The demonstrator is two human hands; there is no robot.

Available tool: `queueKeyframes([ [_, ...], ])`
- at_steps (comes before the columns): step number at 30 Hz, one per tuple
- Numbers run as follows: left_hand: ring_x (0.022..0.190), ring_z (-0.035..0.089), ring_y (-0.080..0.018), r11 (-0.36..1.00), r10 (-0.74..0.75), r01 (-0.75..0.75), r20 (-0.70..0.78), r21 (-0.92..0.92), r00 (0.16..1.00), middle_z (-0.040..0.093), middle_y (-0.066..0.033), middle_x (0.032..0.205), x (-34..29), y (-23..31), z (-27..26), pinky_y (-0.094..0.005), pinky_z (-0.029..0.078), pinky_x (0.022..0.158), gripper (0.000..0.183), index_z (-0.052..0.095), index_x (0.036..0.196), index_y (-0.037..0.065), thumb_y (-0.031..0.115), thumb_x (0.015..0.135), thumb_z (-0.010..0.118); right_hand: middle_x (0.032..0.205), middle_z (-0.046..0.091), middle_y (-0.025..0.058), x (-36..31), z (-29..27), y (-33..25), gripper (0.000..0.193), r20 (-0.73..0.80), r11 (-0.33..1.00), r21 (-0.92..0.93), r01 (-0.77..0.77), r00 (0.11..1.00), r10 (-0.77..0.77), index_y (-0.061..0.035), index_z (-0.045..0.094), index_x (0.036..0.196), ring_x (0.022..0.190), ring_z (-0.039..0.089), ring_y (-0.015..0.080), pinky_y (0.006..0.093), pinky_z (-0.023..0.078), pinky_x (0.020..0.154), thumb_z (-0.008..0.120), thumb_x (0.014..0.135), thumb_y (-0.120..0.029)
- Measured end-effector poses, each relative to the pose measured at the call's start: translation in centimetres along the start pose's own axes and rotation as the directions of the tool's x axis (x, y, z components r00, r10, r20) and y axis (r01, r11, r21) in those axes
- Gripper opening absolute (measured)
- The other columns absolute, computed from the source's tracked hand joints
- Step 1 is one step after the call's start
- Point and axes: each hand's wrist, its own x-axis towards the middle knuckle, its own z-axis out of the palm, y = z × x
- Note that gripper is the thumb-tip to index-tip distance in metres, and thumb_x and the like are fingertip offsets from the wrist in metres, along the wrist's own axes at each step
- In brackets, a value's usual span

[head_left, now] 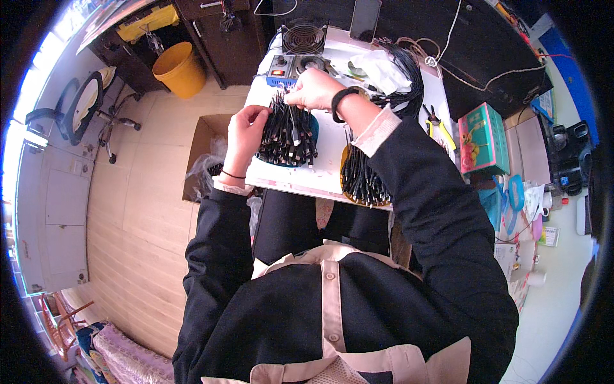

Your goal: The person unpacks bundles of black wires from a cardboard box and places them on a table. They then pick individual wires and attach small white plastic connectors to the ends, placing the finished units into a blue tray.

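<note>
A thick bundle of black cables with small metal plugs lies at the near left of the white table, in a dark round holder. Over its far end my right hand pinches a black cable, whose plug hangs down onto the bundle. My left hand is at the bundle's left side, thumb and finger closed together; what is between them is too small to make out. Just beyond my fingers stands a blue-fronted control box with a knob. More black cables fill a yellow round holder below my right forearm.
A small black fan and a phone stand at the back. Yellow-handled cutters lie to the right, near a green and red box. Long black cables and white plastic lie far right. A cardboard box is left.
</note>
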Motion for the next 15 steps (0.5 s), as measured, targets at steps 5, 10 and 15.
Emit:
queueKeyframes([
  [5,0.070,0.058,-0.0068,0.993,0.114,-0.117,-0.082,-0.029,0.990,0.068,-0.0046,0.081,-2.5,5.1,-0.3,-0.0215,0.047,0.066,0.015,0.067,0.098,-0.001,0.009,0.091,0.058,0.065,0.064,0.0014,-5.4,-0.4,-1.9,0.024,-0.043,0.917,0.395,0.063,0.998,-0.050,-0.0013,0.068,0.074,0.056,0.054,0.0072,0.0245,0.044,0.053,0.071,0.082,-0.023],
  [10,0.081,0.057,-0.0055,0.873,0.141,-0.068,0.116,-0.484,0.983,0.065,-0.0033,0.095,-6.5,10.2,1.5,-0.0197,0.046,0.075,0.024,0.062,0.107,-0.006,0.014,0.096,0.056,0.075,0.064,0.0016,-11.4,1.1,-2.8,0.014,-0.215,0.858,0.425,0.288,0.953,-0.213,0.0005,0.064,0.084,0.067,0.057,0.0059,0.0233,0.048,0.062,0.068,0.085,-0.013],
  [15,0.090,0.062,-0.0114,0.681,-0.104,0.161,0.124,-0.714,0.987,0.066,-0.0078,0.100,-5.9,10.5,2.5,-0.0243,0.050,0.083,0.024,0.062,0.110,-0.004,0.014,0.097,0.053,0.070,0.067,0.0073,-9.7,1.7,-2.6,0.018,-0.340,0.909,0.297,0.294,0.922,-0.187,0.0023,0.065,0.082,0.064,0.062,0.0126,0.0281,0.050,0.061,0.069,0.083,-0.015],
])
